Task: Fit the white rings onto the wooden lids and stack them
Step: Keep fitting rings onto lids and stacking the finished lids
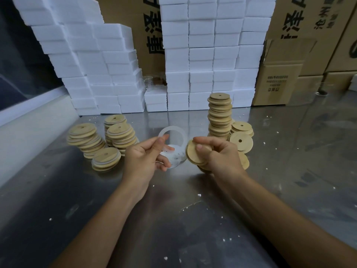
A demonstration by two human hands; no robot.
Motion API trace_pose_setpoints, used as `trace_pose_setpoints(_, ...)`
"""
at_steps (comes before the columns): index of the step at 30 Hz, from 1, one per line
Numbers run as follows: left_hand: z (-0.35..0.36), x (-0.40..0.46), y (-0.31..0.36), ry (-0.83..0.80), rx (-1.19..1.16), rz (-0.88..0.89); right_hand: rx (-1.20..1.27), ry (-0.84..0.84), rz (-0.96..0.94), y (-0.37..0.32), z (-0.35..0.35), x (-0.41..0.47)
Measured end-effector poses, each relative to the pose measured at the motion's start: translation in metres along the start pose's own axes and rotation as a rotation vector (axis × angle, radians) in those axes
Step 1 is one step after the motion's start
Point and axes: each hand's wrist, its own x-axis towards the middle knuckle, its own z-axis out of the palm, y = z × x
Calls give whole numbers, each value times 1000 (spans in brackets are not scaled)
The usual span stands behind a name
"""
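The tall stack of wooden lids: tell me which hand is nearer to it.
Right. The right hand, gripping a wooden lid, is just below the tall stack; the left hand, pinching a white ring, is farther left.

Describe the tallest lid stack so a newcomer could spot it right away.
Start at the wall of white foam boxes at the back of the steel table. Just in front of its right end stands the lid stack, right of centre. Unlike the short, slumped piles around it, this one rises as a single upright column.
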Motion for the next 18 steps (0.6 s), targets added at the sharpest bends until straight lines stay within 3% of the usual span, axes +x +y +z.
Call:
trace_pose_setpoints(5,3,-2,3,-81,10,-14,45,-61,59,-2,2,-1)
trace_pose_setpoints(8,2,-2,2,-97,15,-11,106,-185,73,-2,1,0)
trace_pose_setpoints(13,4,-4,-7,-64,221,19,-45,-160,-194,9,6,-4)
trace_pose_setpoints(18,6,-5,-7,-67,81,-56,-151,-173,-398,13,9,-7)
